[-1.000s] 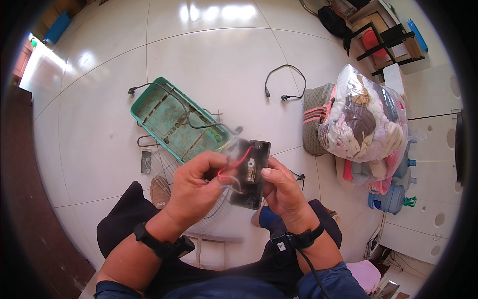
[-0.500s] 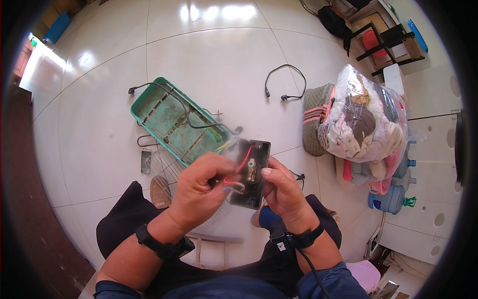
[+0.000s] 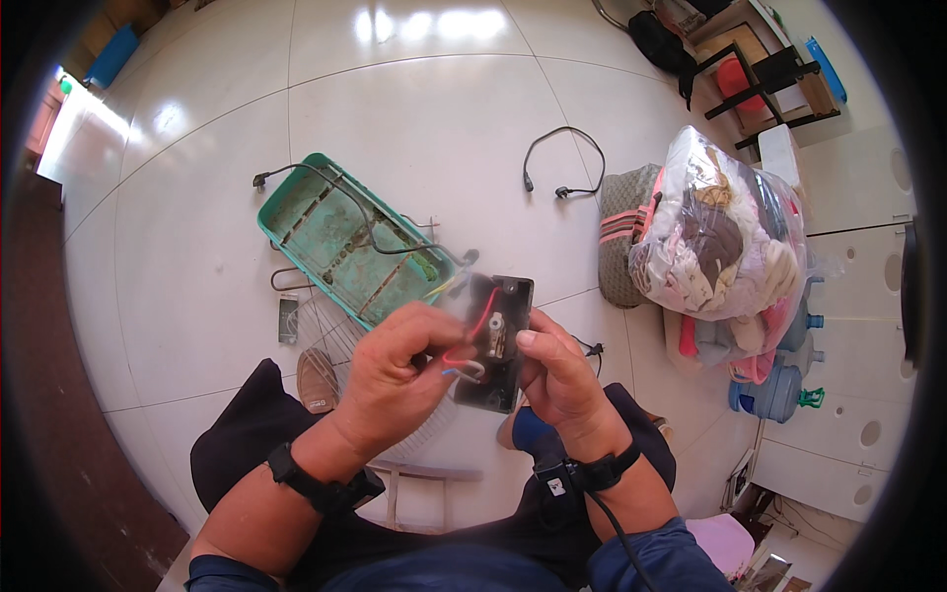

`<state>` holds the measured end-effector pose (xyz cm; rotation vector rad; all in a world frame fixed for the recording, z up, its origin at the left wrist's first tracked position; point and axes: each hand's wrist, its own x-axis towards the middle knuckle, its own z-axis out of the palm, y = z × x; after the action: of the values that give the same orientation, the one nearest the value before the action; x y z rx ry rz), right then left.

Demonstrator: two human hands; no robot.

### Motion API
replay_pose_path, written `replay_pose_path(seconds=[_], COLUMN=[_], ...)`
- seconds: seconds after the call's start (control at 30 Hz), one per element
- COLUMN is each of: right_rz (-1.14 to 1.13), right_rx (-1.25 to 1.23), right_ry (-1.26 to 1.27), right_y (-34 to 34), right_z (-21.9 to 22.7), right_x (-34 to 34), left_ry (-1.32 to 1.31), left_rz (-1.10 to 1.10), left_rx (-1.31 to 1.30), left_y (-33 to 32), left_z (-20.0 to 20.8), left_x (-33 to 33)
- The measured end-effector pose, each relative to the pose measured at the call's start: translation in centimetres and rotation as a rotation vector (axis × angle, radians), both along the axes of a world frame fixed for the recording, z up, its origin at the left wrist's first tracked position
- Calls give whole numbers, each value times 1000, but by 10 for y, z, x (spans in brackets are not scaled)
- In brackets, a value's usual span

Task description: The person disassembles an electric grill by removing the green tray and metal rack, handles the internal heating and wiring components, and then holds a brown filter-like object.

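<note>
A dark rectangular electrical box [image 3: 505,306] with a metal part inside and red, white and blue wires is held up in front of me. My right hand [image 3: 557,370] grips its right edge, thumb on the rim. My left hand [image 3: 400,370] covers its left side, fingers curled around the loose wires [image 3: 464,363]. Both wrists wear black bands.
A green plastic tray [image 3: 335,232] with a black cord lies on the white tiled floor, a wire fan grille [image 3: 326,326] beside it. A black cable [image 3: 562,163], a striped bag [image 3: 621,232] and a clear sack of clothes [image 3: 720,232] sit at the right, near blue water bottles [image 3: 779,390].
My left hand has shifted slightly on the wires, fingers curling lower over the box's left side. The box and my right hand stay in place.
</note>
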<state>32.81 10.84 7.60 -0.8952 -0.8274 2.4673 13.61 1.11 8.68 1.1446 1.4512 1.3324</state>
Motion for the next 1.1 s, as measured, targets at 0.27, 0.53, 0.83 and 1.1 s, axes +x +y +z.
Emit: replay_pose_path(seconds=[0.27,0.53,0.83,1.1], right_rz=[5,4,8,-7], right_rx=[2,-30,-45,-42], right_ry=[-21,-39,-34,-21], right_y=[-1,-1,-2,-2], right_z=[0,-1,0,-2], right_x=[-1,-1,-1,-1], left_ry=[-14,14,12,14], left_rz=[33,31,41,51], left_rx=[29,44,77,-1], left_y=[0,1,2,1], left_z=[-3,-5,-4,-4], left_x=[0,-1,-2,-2])
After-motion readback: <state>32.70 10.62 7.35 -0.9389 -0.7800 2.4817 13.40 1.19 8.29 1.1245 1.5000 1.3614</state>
